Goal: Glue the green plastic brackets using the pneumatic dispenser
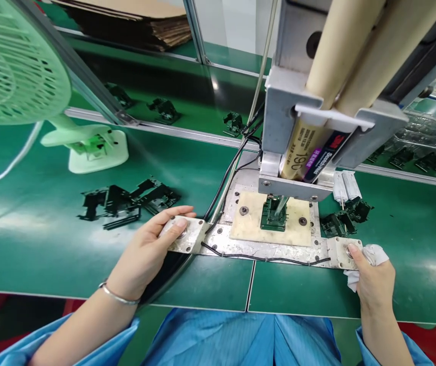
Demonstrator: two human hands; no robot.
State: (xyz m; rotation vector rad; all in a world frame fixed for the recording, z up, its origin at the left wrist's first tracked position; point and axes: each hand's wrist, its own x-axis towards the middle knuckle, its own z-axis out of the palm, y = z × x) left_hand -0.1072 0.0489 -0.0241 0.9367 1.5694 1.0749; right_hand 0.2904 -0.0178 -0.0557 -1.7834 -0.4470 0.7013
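Observation:
My left hand [142,256] grips the metal push-button box [197,235] at the left end of a metal base, thumb on its button and fingers around the far side. At the other end, the thumb of my right hand [376,284] rests on the button of a matching box [336,252]. Bunched in that hand's fingers is a white tissue [377,254]. Between the hands, a black plastic part [269,221] sits in a cream fixture plate [246,231]. A clear nozzle [282,204] points down at it from a two-part adhesive cartridge [302,147].
Black plastic parts [115,201] lie loose on the green table [50,244] at left, more [342,223] at right, and several behind the rail. A green fan [98,152] stands at left. Black cables [229,175] run beside the dispenser. Cardboard sheets [134,20] are stacked at the back.

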